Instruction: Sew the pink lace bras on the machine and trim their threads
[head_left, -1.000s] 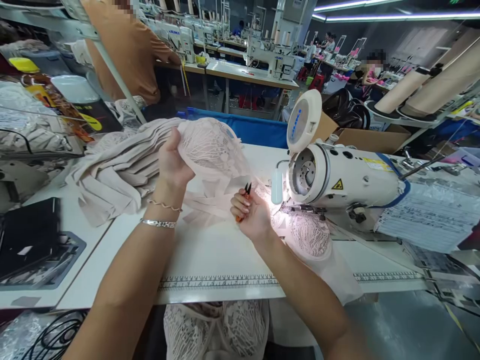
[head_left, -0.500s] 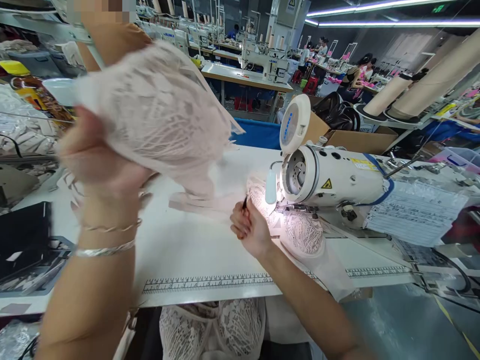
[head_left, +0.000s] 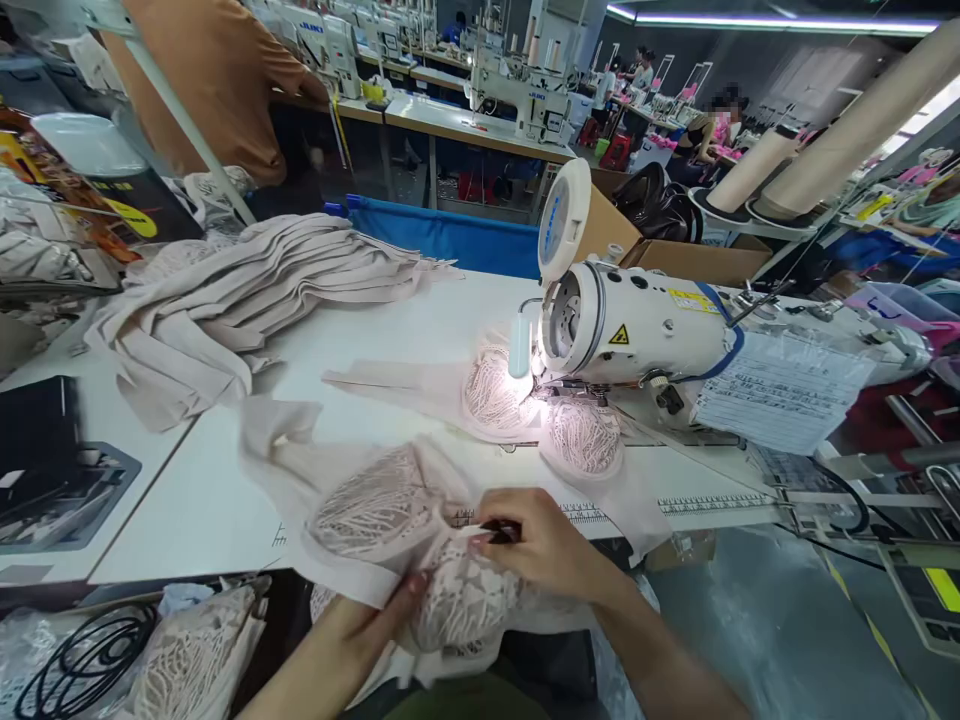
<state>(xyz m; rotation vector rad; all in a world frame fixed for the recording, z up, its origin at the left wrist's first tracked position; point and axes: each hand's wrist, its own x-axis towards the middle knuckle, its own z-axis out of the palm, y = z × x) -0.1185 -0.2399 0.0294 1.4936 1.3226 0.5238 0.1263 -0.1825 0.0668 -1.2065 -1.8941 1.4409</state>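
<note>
Bra (head_left: 375, 508): one, pinched in left fingers (head_left: 407, 598); right fingers (head_left: 517, 503) wrapped round one dark-bladed cutter (head_left: 499, 531)

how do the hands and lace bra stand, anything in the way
Left hand gripping lace bra at front of table. Right hand holding dark tool near bra's centre. Second bra at sewing machine beyond; nothing visibly blocking hands.

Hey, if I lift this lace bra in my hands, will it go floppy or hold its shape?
The side band will likely droop, since it looks thin and is bent over loosely. The cups may hold some shape, as they look rounded. Overall, the bra is probably light, given its open lace.
</note>
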